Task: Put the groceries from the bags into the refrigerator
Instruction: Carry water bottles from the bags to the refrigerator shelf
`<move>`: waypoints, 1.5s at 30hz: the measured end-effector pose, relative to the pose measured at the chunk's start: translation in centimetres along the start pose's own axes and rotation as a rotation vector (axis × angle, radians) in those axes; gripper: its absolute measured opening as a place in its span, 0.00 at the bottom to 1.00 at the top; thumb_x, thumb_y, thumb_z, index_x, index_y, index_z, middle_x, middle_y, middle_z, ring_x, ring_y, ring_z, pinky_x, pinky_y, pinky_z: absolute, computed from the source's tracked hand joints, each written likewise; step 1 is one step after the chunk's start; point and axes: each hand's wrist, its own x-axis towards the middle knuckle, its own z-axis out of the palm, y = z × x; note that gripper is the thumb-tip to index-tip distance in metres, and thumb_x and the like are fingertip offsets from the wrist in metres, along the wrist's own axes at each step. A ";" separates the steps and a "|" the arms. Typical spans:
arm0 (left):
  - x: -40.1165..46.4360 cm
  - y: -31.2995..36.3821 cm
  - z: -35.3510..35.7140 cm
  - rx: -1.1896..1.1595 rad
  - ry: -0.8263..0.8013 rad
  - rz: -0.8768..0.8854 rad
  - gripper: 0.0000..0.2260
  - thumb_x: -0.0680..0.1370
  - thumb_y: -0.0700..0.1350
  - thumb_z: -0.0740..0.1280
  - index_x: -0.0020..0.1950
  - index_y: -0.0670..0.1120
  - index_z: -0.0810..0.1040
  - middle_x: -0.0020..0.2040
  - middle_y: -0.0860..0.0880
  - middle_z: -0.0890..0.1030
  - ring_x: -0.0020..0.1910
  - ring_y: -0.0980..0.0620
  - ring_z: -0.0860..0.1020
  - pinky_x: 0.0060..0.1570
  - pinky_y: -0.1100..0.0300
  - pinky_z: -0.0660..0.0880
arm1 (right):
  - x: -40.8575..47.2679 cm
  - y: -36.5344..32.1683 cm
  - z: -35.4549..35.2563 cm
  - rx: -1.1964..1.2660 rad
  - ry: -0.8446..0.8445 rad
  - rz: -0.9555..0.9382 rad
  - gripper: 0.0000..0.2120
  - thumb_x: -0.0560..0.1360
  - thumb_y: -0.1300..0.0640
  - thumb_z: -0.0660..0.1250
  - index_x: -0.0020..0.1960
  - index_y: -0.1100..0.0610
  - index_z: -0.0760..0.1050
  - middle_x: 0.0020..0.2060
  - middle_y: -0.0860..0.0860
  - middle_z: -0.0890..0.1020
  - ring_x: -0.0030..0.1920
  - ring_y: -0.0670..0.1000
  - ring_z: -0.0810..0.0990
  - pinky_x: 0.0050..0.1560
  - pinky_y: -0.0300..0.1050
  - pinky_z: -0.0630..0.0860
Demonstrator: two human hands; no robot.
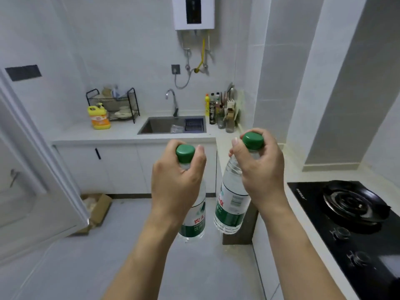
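The left hand [177,182] curls its fingers round the neck of a water bottle [194,219], just under its green cap [185,153]. The right hand [259,172] grips a second water bottle [231,202] the same way below its own green cap [252,141]. Both bottles hang in the air over the grey floor [86,267], near each other but apart; the right one tilts. A white door [32,169] stands at the left, a sink [171,124] lies ahead, and a black gas hob [346,224] sits at the right.
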 end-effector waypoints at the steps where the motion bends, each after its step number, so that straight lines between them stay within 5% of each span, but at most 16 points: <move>1: 0.1 -0.3 -0.9 0.025 0.034 -0.006 0.11 0.80 0.49 0.67 0.41 0.46 0.73 0.32 0.49 0.78 0.32 0.52 0.77 0.29 0.66 0.71 | 0.1 0.0 1.2 0.026 -0.043 -0.001 0.07 0.76 0.55 0.70 0.49 0.57 0.75 0.40 0.55 0.81 0.42 0.55 0.80 0.45 0.49 0.79; 8: -0.3 -1.3 -8.1 0.234 0.291 -0.066 0.12 0.79 0.51 0.68 0.41 0.46 0.73 0.32 0.48 0.79 0.32 0.51 0.78 0.33 0.54 0.74 | -0.8 -1.7 9.2 0.242 -0.315 -0.029 0.06 0.77 0.55 0.69 0.50 0.55 0.74 0.40 0.55 0.80 0.41 0.54 0.80 0.43 0.43 0.78; 19: -6.4 -1.4 -22.4 0.560 0.676 -0.144 0.13 0.79 0.55 0.66 0.41 0.48 0.73 0.32 0.47 0.80 0.34 0.49 0.77 0.36 0.57 0.72 | -9.5 -8.3 22.8 0.532 -0.743 -0.037 0.06 0.76 0.54 0.70 0.49 0.54 0.74 0.40 0.55 0.80 0.42 0.54 0.79 0.48 0.53 0.77; 25: -10.0 -1.4 -32.2 0.712 0.836 -0.151 0.13 0.78 0.56 0.65 0.41 0.49 0.73 0.33 0.50 0.79 0.34 0.51 0.78 0.36 0.59 0.73 | -16.2 -14.2 30.1 0.674 -0.873 -0.034 0.08 0.74 0.52 0.69 0.47 0.55 0.74 0.39 0.55 0.80 0.42 0.57 0.80 0.48 0.57 0.77; 35: -14.4 -1.3 -45.6 0.855 0.994 -0.178 0.10 0.79 0.50 0.67 0.41 0.47 0.73 0.33 0.48 0.79 0.36 0.52 0.76 0.36 0.67 0.71 | -25.9 -22.5 40.1 0.779 -1.033 -0.047 0.06 0.75 0.54 0.70 0.46 0.54 0.74 0.39 0.53 0.81 0.42 0.53 0.79 0.48 0.48 0.76; 45: -16.7 -5.4 -56.1 0.924 1.197 -0.204 0.10 0.78 0.55 0.66 0.42 0.50 0.72 0.34 0.50 0.79 0.35 0.49 0.81 0.37 0.61 0.74 | -32.7 -26.6 50.4 0.863 -1.167 -0.005 0.05 0.75 0.54 0.69 0.45 0.52 0.73 0.39 0.53 0.81 0.43 0.54 0.79 0.48 0.50 0.76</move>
